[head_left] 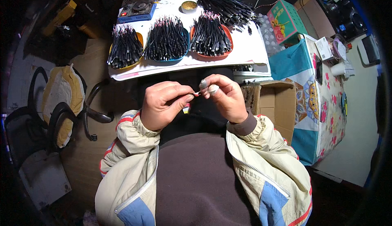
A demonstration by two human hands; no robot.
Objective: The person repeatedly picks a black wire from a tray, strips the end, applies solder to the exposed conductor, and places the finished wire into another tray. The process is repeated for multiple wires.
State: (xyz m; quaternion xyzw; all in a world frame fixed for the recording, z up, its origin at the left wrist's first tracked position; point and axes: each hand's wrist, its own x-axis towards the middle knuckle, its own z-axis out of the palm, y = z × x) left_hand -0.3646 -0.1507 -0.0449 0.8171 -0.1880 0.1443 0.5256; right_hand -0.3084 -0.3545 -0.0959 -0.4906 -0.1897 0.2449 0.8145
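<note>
Over my lap, my left hand (164, 103) pinches a thin cable end (197, 94) between thumb and forefinger. Small red and white wire tips stick out of that pinch; the rest of the cable is hidden. Close on its right, my right hand (228, 99) has its thumb and forefinger curled together by the wire tips, both with pale wrapping on them. Whether a strand is between them is too small to make out. Beyond my hands, bundles of short black cables fill a yellow tray (140, 38), a blue tray (187, 48) and an orange tray (229, 36).
On the white table (253, 48) stand a small round tin (188, 7), a blue device with a fan (141, 9) and a large heap of black cables (220, 3). An open cardboard box (281, 103) is at my right, before a cloth-covered table (326, 116). An office chair (61, 99) stands left.
</note>
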